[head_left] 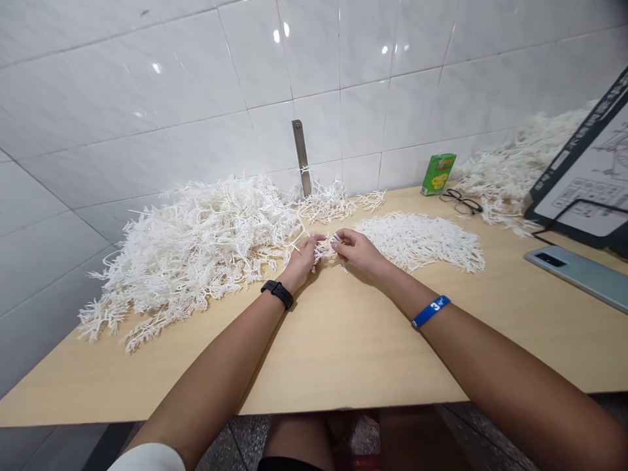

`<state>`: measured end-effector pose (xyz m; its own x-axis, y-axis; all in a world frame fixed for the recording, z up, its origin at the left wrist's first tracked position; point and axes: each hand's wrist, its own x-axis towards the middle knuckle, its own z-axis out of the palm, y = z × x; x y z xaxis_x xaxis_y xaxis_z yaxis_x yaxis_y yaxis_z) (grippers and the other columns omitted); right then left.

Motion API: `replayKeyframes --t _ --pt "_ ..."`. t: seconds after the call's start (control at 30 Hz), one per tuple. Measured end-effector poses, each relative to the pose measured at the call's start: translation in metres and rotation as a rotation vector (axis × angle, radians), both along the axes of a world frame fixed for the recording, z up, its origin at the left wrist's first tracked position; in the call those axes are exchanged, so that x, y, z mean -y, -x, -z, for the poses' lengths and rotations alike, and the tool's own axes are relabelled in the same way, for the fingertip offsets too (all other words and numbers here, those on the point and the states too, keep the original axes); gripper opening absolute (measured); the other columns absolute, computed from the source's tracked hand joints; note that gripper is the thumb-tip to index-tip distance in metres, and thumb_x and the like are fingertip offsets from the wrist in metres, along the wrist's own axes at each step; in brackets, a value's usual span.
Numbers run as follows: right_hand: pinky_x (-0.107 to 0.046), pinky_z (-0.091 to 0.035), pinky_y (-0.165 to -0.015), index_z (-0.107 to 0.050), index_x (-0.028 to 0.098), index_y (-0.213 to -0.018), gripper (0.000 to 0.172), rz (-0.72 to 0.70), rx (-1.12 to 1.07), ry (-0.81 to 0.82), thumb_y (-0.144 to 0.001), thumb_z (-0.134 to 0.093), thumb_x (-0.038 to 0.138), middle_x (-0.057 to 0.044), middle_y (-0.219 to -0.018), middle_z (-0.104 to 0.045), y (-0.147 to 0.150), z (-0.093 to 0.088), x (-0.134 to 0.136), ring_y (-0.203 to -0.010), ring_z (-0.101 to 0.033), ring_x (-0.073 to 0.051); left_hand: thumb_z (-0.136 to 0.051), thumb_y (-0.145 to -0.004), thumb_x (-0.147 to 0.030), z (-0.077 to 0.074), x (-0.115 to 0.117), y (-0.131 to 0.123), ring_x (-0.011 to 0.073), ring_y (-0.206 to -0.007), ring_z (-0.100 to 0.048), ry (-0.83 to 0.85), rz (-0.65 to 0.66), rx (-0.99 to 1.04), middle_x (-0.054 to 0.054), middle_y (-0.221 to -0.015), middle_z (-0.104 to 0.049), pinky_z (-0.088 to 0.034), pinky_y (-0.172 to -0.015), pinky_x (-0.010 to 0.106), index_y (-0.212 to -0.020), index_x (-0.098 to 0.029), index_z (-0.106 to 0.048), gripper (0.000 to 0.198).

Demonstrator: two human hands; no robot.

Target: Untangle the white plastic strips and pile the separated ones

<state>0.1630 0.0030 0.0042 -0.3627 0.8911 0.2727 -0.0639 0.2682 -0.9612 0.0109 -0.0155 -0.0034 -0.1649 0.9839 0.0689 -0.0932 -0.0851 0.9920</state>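
Note:
Near the middle of the wooden table (314, 366), my left hand (303, 260) is closed on some white branching pieces (321, 249). My right hand (357, 250) pinches the same small cluster from the right, its fingertips close to those of my left hand. A large tangled heap of white branching pieces (196, 242) lies to the left of my left hand. Beyond my right hand spreads a flatter, more orderly pile of white pieces (422, 239). A few loose white pieces (326, 201) lie behind both hands.
A metal strip (301, 154) stands upright against the tiled wall. At the back right are a green box (438, 174), eyeglasses (462, 201) and another white heap (524, 157). A phone (583, 273) lies before a dark-edged printed panel (593, 163) with a black cable.

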Motion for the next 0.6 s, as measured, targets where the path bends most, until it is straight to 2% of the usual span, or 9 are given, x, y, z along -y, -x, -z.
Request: replayKeyframes --t 0.13,0.27,0.43,0.6 --pt "-0.026 -0.036 -0.054 -0.049 0.02 -0.072 0.028 0.012 0.022 -0.033 -0.073 -0.066 0.043 0.005 -0.06 -0.048 -0.0009 -0.001 0.0009 -0.055 -0.046 -0.011 -0.068 -0.078 -0.054 -0.0042 0.0032 -0.0016 0.0064 -0.047 -0.039 0.0 0.142 -0.032 -0.003 -0.057 -0.047 -0.03 -0.043 0.02 -0.086 -0.016 -0.066 0.039" --pt "-0.027 -0.036 -0.053 -0.048 0.02 -0.067 0.034 0.006 0.038 -0.035 -0.08 -0.059 0.05 0.003 -0.057 -0.048 -0.0018 0.0006 -0.0019 -0.053 -0.046 -0.012 -0.074 -0.074 -0.048 -0.0028 0.0036 -0.0014 0.0055 -0.047 -0.04 -0.06 0.207 -0.106 -0.002 -0.061 -0.053 -0.029 -0.042 0.019 -0.084 -0.016 -0.064 0.036" --pt "-0.027 -0.036 -0.054 -0.049 0.019 -0.06 0.037 0.099 0.116 -0.078 -0.084 -0.051 0.047 0.002 -0.055 -0.049 -0.0029 0.0032 -0.0052 -0.053 -0.046 -0.012 -0.071 -0.079 -0.04 0.0007 0.0031 -0.0032 0.0066 -0.05 -0.047 -0.066 0.198 -0.06 -0.001 -0.065 -0.056 -0.033 -0.043 0.018 -0.08 -0.016 -0.062 0.025" --pt "-0.028 -0.035 -0.055 -0.051 0.019 -0.056 0.037 0.08 0.272 -0.12 -0.083 -0.051 0.044 0.001 -0.051 -0.05 -0.0009 -0.0004 0.0021 -0.053 -0.045 -0.013 -0.065 -0.084 -0.031 0.0016 -0.0001 -0.0038 0.0076 -0.053 -0.052 -0.039 0.071 0.134 0.0 -0.067 -0.058 -0.041 -0.049 0.019 -0.073 -0.017 -0.053 0.021"
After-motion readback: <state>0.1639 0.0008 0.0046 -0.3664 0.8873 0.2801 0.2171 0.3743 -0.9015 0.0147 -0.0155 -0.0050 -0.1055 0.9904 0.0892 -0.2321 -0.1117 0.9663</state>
